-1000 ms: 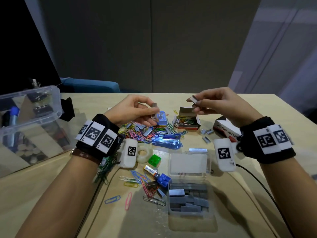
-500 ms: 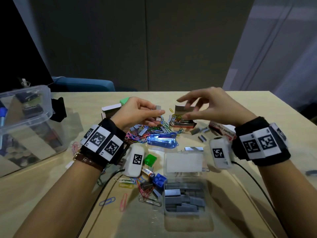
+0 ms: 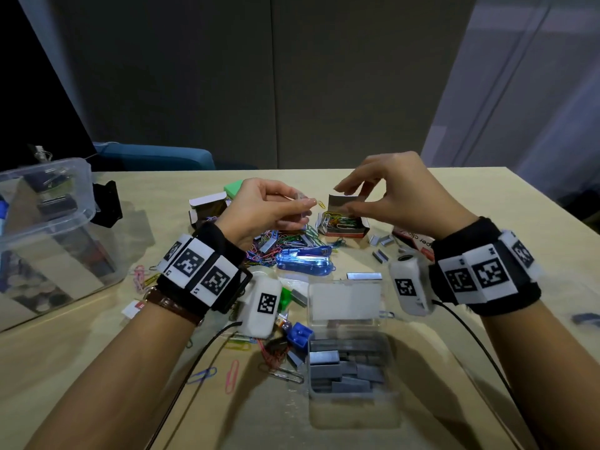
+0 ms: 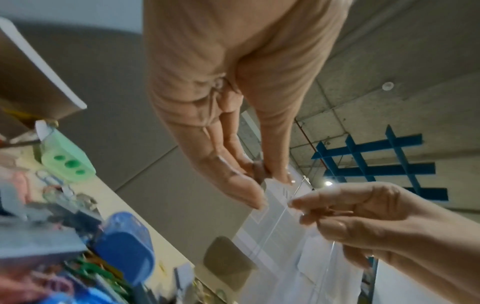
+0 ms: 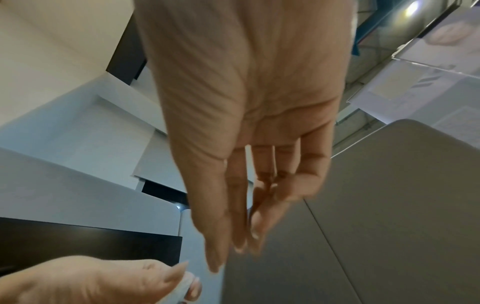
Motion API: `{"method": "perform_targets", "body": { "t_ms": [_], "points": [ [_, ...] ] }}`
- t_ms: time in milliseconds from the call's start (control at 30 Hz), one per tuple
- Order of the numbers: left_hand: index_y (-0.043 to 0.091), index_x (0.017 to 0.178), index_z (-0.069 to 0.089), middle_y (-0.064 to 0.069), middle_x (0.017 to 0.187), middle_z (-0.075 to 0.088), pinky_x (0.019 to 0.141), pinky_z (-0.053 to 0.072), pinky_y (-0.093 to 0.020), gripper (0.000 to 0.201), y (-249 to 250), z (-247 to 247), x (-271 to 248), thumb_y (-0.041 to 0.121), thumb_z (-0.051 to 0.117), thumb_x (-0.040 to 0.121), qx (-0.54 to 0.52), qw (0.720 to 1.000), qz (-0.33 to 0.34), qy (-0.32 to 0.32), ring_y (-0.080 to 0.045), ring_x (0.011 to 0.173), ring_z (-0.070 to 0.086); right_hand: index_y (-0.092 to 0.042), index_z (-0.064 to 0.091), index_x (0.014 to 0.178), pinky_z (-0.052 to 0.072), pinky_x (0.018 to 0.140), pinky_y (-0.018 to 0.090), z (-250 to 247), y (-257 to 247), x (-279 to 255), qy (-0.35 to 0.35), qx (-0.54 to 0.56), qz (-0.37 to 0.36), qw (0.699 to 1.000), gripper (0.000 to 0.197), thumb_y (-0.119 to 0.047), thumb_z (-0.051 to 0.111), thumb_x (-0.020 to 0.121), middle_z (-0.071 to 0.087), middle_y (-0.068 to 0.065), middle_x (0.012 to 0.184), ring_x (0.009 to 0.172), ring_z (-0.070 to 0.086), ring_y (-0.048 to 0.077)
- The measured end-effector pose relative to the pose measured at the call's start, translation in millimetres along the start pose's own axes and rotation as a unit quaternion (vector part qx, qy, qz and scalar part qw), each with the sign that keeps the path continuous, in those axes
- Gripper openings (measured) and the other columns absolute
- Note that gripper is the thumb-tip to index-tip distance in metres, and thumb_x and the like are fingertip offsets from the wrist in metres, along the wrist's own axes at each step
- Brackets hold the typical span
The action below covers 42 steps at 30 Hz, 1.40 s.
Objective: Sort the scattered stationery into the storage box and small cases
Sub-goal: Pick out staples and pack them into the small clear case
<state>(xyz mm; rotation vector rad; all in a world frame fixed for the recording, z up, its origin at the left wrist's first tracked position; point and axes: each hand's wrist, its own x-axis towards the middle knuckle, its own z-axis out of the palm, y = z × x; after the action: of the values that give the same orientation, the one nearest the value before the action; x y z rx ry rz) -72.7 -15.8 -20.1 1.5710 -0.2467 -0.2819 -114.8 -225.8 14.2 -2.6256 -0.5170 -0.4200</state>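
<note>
My left hand [image 3: 303, 203] hovers above the pile of coloured paper clips [image 3: 276, 246] and pinches a small grey staple strip [image 3: 302, 197] between thumb and fingers. My right hand [image 3: 347, 199] hangs just right of it, over the open cardboard paper clip box [image 3: 344, 224], fingers loosely bent and nothing seen in them; the right wrist view shows its fingers [image 5: 233, 205] hanging bare. Near me stands a small clear case [image 3: 389, 368] full of staple strips, lid [image 3: 344, 300] folded back. The large clear storage box [image 3: 48, 222] sits at far left.
A blue stapler [image 3: 305, 259] lies between the pile and the case. Loose staple strips [image 3: 383, 241] lie right of the clip box. A green sharpener [image 3: 285, 297], a blue one [image 3: 300, 334] and stray paper clips [image 3: 232, 376] lie by my left wrist. Cables trail off both wrists.
The right hand pinched a staple strip a second ago; now its fingers hold nothing visible and it has moved left toward the left hand. The left hand has risen a little.
</note>
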Motion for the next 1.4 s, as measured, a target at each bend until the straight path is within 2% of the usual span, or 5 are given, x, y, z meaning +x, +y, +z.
{"method": "perform_targets", "body": {
  "t_ms": [400,600,800,1133,1400],
  "points": [
    [0.009,0.087,0.067,-0.010,0.077,0.066,0.054,0.055,-0.022,0.027,9,-33,-1,0.022,0.078,0.067,0.092,0.995,0.028,-0.004,-0.010,0.060,0.062,-0.029,0.079,0.085,0.049,0.068,0.021,41,-10,32,-0.311,-0.007,-0.108,0.944,0.016,-0.039,0.082,0.073,0.072,-0.011,0.075,0.067,0.061,0.002],
    [0.005,0.095,0.068,-0.008,0.084,0.067,0.066,0.059,-0.024,0.037,13,-46,-1,0.021,0.077,0.063,0.090,0.995,0.037,0.021,-0.015,0.076,0.068,-0.009,0.077,0.079,0.051,0.061,0.017,67,-19,49,-0.445,-0.025,-0.054,0.893,0.019,-0.028,0.080,0.078,0.075,0.002,0.075,0.064,0.064,0.007],
    [0.007,0.099,0.069,-0.008,0.088,0.068,0.065,0.056,-0.019,0.030,14,-53,-3,0.015,0.076,0.071,0.093,0.994,0.046,0.041,-0.013,0.080,0.070,-0.007,0.073,0.066,0.052,0.063,0.023,84,-30,53,-0.454,-0.097,-0.087,0.882,0.032,-0.037,0.079,0.078,0.064,-0.008,0.053,0.046,0.055,0.003],
    [0.017,0.091,0.068,0.000,0.082,0.068,0.061,0.056,-0.019,0.022,19,-57,-5,0.020,0.078,0.072,0.128,0.989,0.048,0.051,-0.003,0.073,0.069,-0.011,0.076,0.082,0.045,0.056,0.014,86,-36,56,-0.462,-0.170,-0.097,0.865,0.003,-0.013,0.075,0.080,0.067,-0.005,0.067,0.049,0.055,-0.003],
    [0.005,0.090,0.065,-0.012,0.094,0.070,0.069,0.057,-0.020,0.016,18,-57,-8,0.000,0.072,0.076,0.015,0.998,0.053,0.037,-0.017,0.085,0.072,-0.016,0.069,0.074,0.048,0.064,0.019,13,7,48,-0.202,0.025,0.034,0.979,0.019,-0.033,0.077,0.080,0.066,-0.009,0.071,0.067,0.060,0.002]
  ]
}}
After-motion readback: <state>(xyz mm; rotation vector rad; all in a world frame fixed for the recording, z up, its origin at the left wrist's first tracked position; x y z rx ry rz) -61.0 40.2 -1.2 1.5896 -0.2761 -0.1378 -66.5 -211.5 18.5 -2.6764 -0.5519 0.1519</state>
